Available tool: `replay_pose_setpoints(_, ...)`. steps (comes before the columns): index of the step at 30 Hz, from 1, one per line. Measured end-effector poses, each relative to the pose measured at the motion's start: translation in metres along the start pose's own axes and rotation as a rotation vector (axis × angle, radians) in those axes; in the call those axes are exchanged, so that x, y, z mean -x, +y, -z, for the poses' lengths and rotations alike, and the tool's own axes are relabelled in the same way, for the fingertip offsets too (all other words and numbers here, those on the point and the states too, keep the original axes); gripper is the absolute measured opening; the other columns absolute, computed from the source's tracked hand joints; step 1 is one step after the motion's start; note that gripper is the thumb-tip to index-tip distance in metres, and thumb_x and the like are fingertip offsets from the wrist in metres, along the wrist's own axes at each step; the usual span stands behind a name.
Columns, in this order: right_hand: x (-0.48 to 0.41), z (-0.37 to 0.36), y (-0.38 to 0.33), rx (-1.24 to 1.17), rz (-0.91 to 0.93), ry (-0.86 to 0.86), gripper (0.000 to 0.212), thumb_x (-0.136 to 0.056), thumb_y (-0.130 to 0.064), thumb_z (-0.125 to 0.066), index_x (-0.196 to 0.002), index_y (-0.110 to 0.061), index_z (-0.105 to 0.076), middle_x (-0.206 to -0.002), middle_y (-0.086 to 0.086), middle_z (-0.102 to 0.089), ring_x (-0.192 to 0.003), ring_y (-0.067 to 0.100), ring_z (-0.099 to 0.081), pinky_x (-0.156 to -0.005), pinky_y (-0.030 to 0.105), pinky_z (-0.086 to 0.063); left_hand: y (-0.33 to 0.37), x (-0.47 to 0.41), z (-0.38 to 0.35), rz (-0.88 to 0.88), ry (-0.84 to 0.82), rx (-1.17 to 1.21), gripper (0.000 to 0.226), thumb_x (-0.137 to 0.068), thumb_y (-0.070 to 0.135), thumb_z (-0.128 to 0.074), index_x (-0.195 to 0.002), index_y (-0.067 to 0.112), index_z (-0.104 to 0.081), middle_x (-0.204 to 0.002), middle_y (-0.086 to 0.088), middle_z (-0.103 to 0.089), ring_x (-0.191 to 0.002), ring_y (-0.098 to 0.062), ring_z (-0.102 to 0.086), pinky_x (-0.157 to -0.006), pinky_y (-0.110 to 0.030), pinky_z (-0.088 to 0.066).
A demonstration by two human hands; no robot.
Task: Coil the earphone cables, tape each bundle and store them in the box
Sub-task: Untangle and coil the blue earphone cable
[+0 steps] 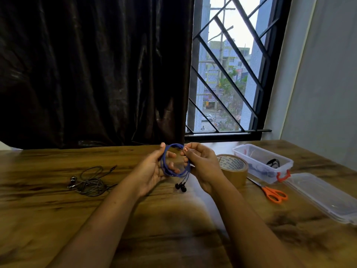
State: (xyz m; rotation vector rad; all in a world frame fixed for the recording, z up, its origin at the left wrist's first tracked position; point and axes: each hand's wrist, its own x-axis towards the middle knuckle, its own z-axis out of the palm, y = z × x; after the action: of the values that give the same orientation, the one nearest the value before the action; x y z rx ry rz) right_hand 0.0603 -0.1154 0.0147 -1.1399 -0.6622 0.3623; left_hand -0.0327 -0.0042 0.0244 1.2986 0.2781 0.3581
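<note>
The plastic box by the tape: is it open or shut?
Open. The box has no lid on; the lid lies separately on the table nearby.

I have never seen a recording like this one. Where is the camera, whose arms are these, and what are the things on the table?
There is no machine here: a person wears one camera on the head, so the picture looks forward and down at that person's own two arms. The left hand has the blue earphone cable looped round its fingers as a coil, and the right hand pinches the coil at the top. Two black earbuds hang below it. On the wooden table lie a loose grey earphone tangle to the left, and to the right a roll of brown tape, orange scissors, an open clear box with a dark cable bundle inside, and its lid beside it.
</note>
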Motion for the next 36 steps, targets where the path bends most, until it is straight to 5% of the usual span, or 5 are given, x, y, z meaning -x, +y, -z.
replay_pose_setpoints(6, 0.000, -0.002, -0.001, 0.187, 0.071, -0.049, 0.013, -0.092, -0.002, -0.057, -0.085, -0.010, -0.063, -0.070, 0.006, -0.060, -0.050, 0.003, -0.051, -0.047, 0.015, -0.043, 0.000, -0.003, 0.001, -0.072, 0.010, -0.059, 0.041, -0.092, 0.042, -0.048, -0.105, 0.006, -0.064, -0.098, -0.016, -0.071, -0.089, -0.027, -0.069, -0.080, -0.034, -0.056)
replay_pose_setpoints(13, -0.001, -0.001, 0.003, 0.283, 0.089, 0.015, 0.008, -0.092, -0.007, -0.059, -0.086, -0.013, -0.059, -0.075, 0.009, -0.063, -0.050, 0.006, -0.050, -0.048, 0.020, -0.041, 0.000, 0.000, -0.005, -0.121, 0.048, -0.143, 0.023, -0.098, 0.024, -0.045, -0.090, 0.006, -0.057, -0.068, -0.002, -0.049, -0.047, -0.007, -0.046, -0.045, -0.017, -0.047)
replay_pose_setpoints(26, -0.006, 0.001, 0.018, 0.496, 0.048, 0.139, 0.009, -0.089, -0.018, -0.065, -0.081, -0.020, -0.062, -0.075, 0.006, -0.067, -0.063, 0.012, -0.056, -0.060, 0.033, -0.046, -0.017, -0.004, -0.012, -0.087, 0.115, -0.412, 0.024, -0.103, 0.025, -0.031, -0.096, 0.018, -0.052, -0.069, 0.000, -0.041, -0.068, -0.014, -0.043, -0.055, -0.022, -0.035)
replay_pose_setpoints(32, -0.008, 0.007, 0.017, 0.766, -0.011, 0.131, 0.007, -0.088, -0.016, -0.066, -0.094, -0.015, -0.064, -0.090, 0.009, -0.069, -0.067, 0.011, -0.056, -0.056, 0.019, -0.041, -0.031, -0.012, -0.009, -0.118, 0.229, -0.639, 0.019, -0.100, 0.019, -0.040, -0.091, 0.018, -0.057, -0.085, -0.005, -0.057, -0.074, -0.023, -0.060, -0.072, -0.044, -0.057)
replay_pose_setpoints(36, -0.007, 0.007, 0.028, 1.019, -0.050, 0.073, 0.010, -0.087, -0.007, -0.058, -0.089, -0.005, -0.067, -0.097, 0.012, -0.067, -0.085, 0.025, -0.062, -0.073, 0.034, -0.054, -0.039, -0.012, -0.007, -0.090, 0.323, -0.891, 0.012, -0.095, 0.018, -0.054, -0.099, 0.013, -0.064, -0.092, -0.007, -0.066, -0.065, -0.020, -0.067, -0.051, -0.025, -0.052)
